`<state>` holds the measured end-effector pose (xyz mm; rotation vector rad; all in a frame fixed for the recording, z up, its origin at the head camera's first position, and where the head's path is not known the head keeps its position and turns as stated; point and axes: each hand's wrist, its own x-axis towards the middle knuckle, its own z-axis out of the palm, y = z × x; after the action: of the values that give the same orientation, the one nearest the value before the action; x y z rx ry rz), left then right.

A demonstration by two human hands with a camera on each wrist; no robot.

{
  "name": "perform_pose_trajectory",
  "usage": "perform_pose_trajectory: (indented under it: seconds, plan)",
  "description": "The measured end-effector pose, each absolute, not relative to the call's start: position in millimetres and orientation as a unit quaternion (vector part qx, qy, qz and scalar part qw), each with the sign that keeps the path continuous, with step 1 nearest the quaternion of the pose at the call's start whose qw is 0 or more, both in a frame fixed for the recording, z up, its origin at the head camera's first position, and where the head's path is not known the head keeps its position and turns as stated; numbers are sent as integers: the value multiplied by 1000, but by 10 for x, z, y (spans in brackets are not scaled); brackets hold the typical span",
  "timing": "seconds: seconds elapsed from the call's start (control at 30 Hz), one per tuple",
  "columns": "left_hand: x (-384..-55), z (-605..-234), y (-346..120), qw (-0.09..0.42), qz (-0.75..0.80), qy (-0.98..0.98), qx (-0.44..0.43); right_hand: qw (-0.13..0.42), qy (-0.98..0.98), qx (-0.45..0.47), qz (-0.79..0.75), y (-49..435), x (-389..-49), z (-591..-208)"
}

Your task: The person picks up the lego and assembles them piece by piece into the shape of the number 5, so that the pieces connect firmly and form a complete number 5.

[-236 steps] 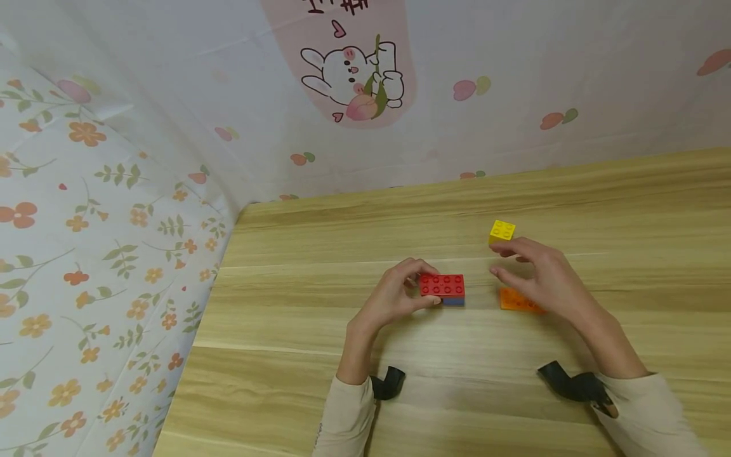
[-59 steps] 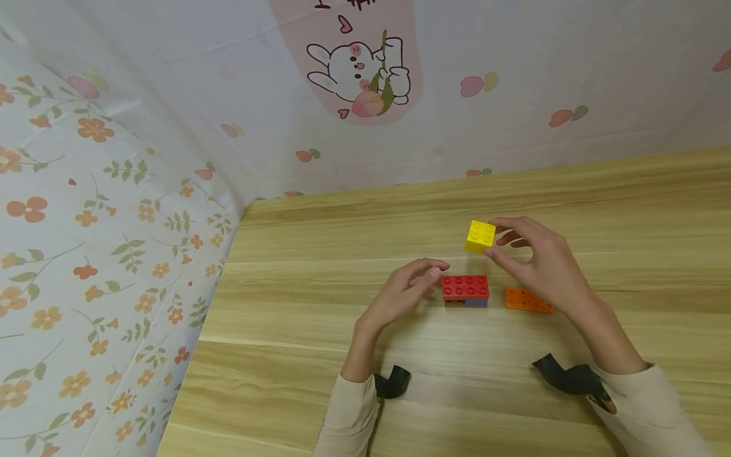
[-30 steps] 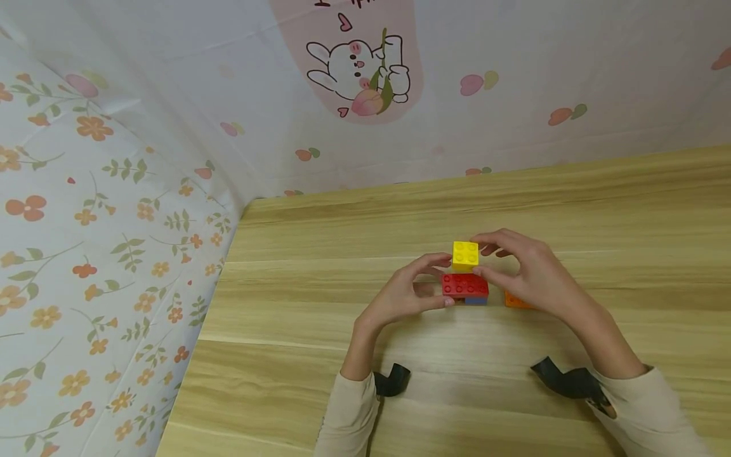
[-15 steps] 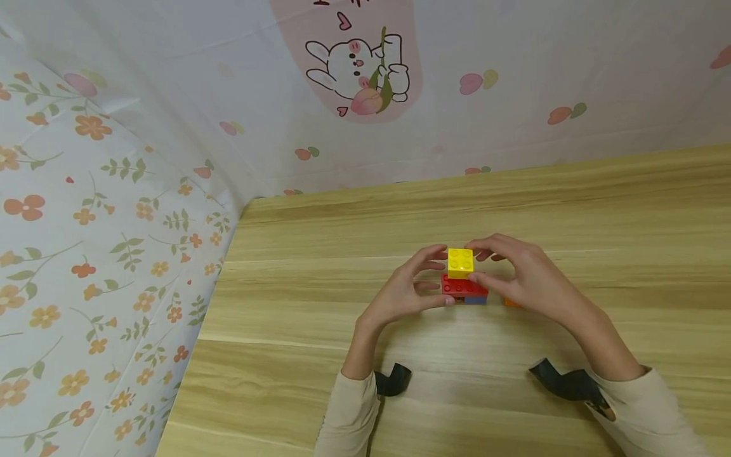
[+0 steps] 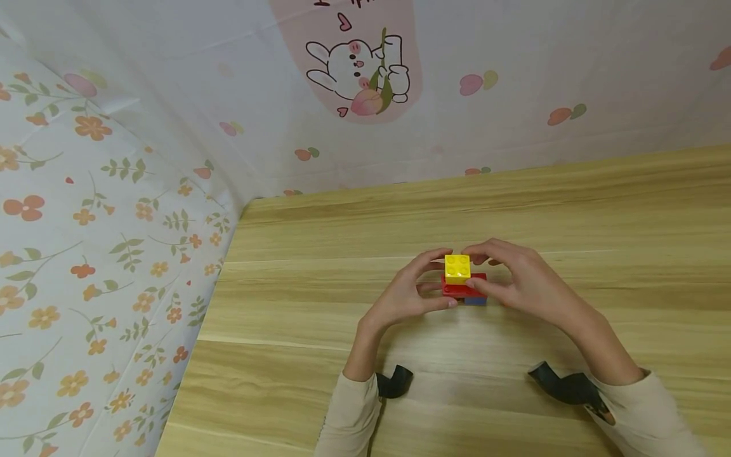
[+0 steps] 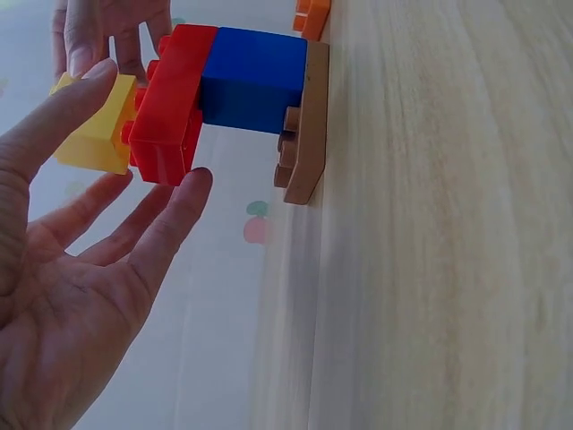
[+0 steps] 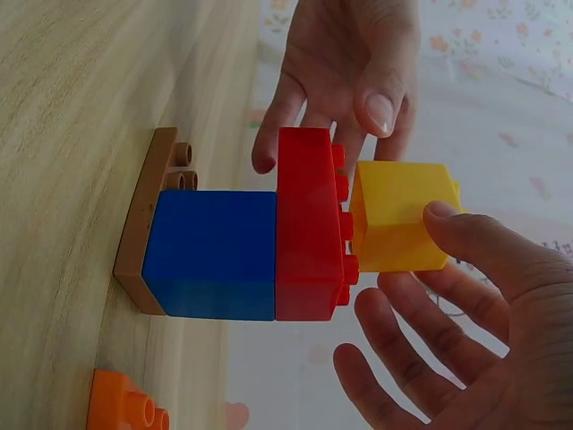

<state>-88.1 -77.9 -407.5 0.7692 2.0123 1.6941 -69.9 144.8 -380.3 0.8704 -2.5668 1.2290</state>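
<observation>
My right hand (image 5: 528, 282) pinches a yellow 2x2 toy brick (image 5: 457, 270) between thumb and fingers. The brick's underside is right at the studs of a red 2x4 brick (image 7: 309, 224), toward its left end. Below the red brick stand a blue brick (image 7: 210, 255) and a thin brown plate (image 7: 143, 224) with studs showing on one side. My left hand (image 5: 400, 292) reaches around the stack's left end, fingers spread and nearly straight. Its thumb overlaps the yellow brick in the left wrist view, while the fingertips lie beside the red brick.
An orange brick (image 7: 116, 403) lies on the wooden table (image 5: 274, 304) near the stack, hidden under the right hand in the head view. A printed cloth (image 5: 228, 76) hangs behind the table, and a floral one (image 5: 114, 254) is at the left.
My right hand has taken hold of the yellow brick, carried it left and lowered it onto the red brick's left end. The left hand let go of the stack, then came back around it.
</observation>
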Motion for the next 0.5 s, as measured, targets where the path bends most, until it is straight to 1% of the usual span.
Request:
perform_pose_trajectory:
  seconds: [0.5]
  plan:
    - [-878, -4042, -787, 206, 609, 712, 282, 76, -861, 295, 407, 1417, -687, -3802]
